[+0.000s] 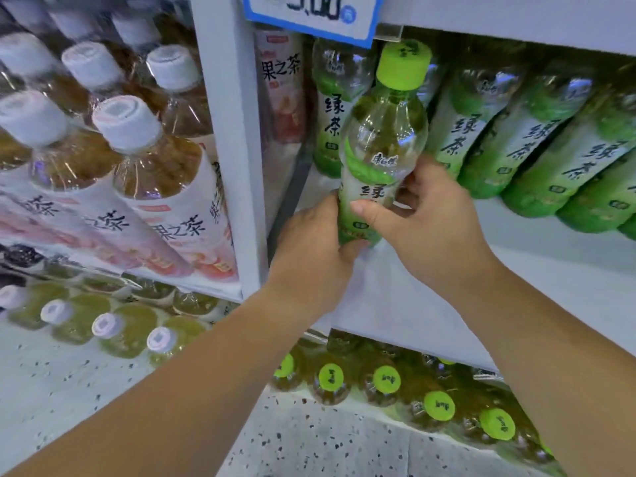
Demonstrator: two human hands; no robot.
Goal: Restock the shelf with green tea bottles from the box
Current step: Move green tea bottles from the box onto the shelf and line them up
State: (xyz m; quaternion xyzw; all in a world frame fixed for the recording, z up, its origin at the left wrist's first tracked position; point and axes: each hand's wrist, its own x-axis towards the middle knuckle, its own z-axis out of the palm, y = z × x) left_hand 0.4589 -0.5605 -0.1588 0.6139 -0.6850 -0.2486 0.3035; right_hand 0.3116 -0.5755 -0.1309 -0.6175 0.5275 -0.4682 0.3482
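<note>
both hands hold one green tea bottle (382, 132) over the left end of the shelf (430, 304), near its front edge, upright with the top leaning a little to the right. the left hand (309, 246) wraps the bottle's base from the left, fingers curled round the bottom of the label. the right hand (430, 222) clamps the label from the right, thumb laid across the front, fingers round the back. the green cap (403, 65) is on and sits just below the price tag (309, 12) on the board above. whether the base touches the shelf cannot be told, since the left hand hides it

behind the held bottle, at the shelf's back left corner, a second bottle (332, 108) of green tea stands, and left of it a pink bottle (280, 87) stands beside the post (230, 132). to the right a row (537, 142) of green tea bottles runs along the back of the shelf to its right end

left of the post, the next bay holds white-capped bottles (137, 160) of amber tea with pale pink labels. below the shelf, green-capped bottles (385, 380) stand in rows, seen from above, and pale-capped bottles (106, 325) stand at the lower left. the speckled floor (309, 442) shows between the forearms
</note>
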